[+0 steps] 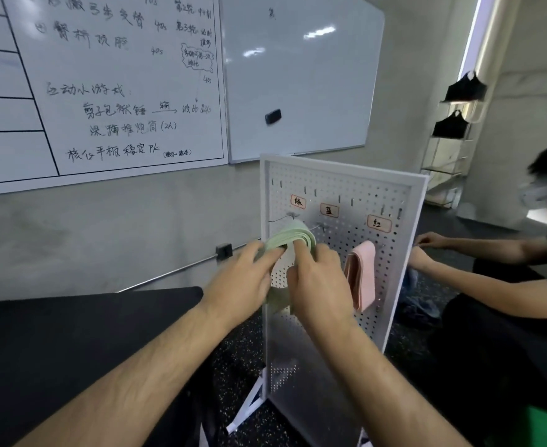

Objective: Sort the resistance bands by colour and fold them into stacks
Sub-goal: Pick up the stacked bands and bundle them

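Green bands [298, 235] hang on the far pegboard [339, 253] hook, long axis vertical.
Left hand [239, 282] grips the loop's left side, right hand [320, 285] its right; both equally near.

Left hand [240, 282] and right hand [317, 287] on green bands [294, 237] at pegboard [356, 188]

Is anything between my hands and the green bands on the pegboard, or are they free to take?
Nothing visible stands in the way. The left hand and right hand are both already on the green bands at the left side of the pegboard. The pink bands hang apart, further right.
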